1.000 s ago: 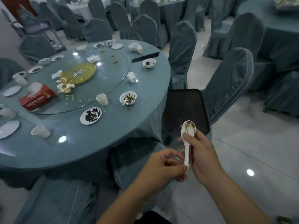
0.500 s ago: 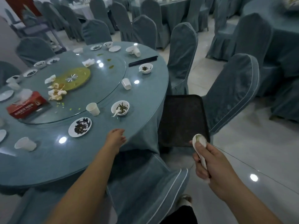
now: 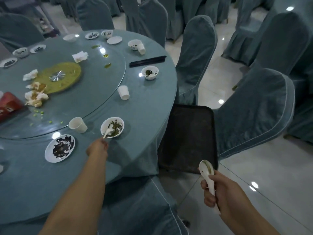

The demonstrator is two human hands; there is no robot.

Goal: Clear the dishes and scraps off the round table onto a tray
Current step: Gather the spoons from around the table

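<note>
Holding a white spoon [image 3: 207,173] by its handle, the right hand [image 3: 220,194] sits at 5 o'clock in view, off the table and over the floor. Its fingers are curled tight round the handle, and the soiled scoop end is up, pointing to 11 o'clock. Just beyond the scoop lies a dark tray [image 3: 188,138], beside the table [image 3: 149,102] edge. The left hand [image 3: 97,148] is stretched over the table rim, at 7 o'clock of a bowl [image 3: 103,126]. Its far end meets the handle tip of a second spoon [image 3: 108,132], which lies in the bowl with green scraps. The fingers are hidden behind the back of the hand, so I cannot tell whether they pinch the handle. At 9 o'clock of this hand is a plate [image 3: 59,148] smeared dark. At 9 o'clock of the bowl stands an upright cup [image 3: 77,125]. Farther on are a tipped cup [image 3: 123,92], another bowl [image 3: 149,72] and black chopsticks [image 3: 147,61].
</note>
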